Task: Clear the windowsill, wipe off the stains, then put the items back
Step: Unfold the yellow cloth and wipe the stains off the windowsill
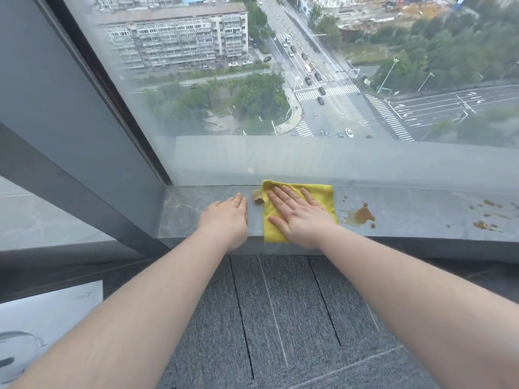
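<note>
The wiping step is in hand: the right hand [297, 213] presses flat-fingered on the yellow cloth [327, 193], the left hand [226, 217] rests flat and empty on the windowsill [182, 211], and the next stroke should probably carry the cloth to the brown stains [362, 216] just right of the right hand.

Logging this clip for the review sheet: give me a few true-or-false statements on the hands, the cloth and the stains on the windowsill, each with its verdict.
1. The right hand lies flat with straight fingers on the yellow cloth. True.
2. The left hand holds a spray bottle. False: it holds nothing and rests flat on the windowsill.
3. A brown stain lies on the sill to the right of the cloth. True.
4. The sill's right part is already wiped clean. False: brown spots show there too.
5. The cloth lies crumpled into a ball. False: it is spread flat, one edge reaching the sill's front edge.
</note>
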### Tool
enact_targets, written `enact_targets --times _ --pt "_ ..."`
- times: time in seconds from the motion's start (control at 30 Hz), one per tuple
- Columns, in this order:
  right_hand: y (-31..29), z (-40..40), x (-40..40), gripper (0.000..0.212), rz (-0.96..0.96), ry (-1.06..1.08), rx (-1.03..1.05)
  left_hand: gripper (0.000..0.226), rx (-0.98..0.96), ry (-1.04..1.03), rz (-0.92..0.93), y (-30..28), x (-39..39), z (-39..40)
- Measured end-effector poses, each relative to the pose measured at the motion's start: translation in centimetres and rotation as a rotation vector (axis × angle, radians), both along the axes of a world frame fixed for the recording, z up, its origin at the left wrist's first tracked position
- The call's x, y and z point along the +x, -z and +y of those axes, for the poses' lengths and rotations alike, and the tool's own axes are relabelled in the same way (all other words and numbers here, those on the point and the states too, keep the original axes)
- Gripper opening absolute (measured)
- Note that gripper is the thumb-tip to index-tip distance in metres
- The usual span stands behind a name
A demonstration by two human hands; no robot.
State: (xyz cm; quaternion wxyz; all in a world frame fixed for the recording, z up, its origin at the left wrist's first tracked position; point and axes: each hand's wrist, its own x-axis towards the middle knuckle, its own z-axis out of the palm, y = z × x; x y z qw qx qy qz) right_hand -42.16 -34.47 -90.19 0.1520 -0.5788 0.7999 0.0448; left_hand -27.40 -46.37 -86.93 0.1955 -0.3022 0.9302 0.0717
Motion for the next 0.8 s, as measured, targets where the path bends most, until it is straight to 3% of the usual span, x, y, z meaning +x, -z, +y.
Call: enact_targets --times 0.13,0.43,0.7,0.8 --pt "-1.2 2.8 -2.5 0.062 0.055 0.131 0.134 0.057 0.008 0.018 -0.042 -0.1 -0.2 -0.3" --pt "-3.5 0.8 -0.1 0.061 0.079 0.255 0.353 0.061 0.051 0.003 -0.124 -1.0 -0.8 -0.8" --pt "-0.4 2.4 -1.2 0.062 -0.029 0.253 0.104 0.062 -0.039 -0.072 -0.179 -0.3 -2.4 0.8" --pt "-0.1 3.0 -2.4 0.062 -0.026 0.176 0.048 0.049 -0.105 -0.123 -0.062 -0.4 -2.9 2.5"
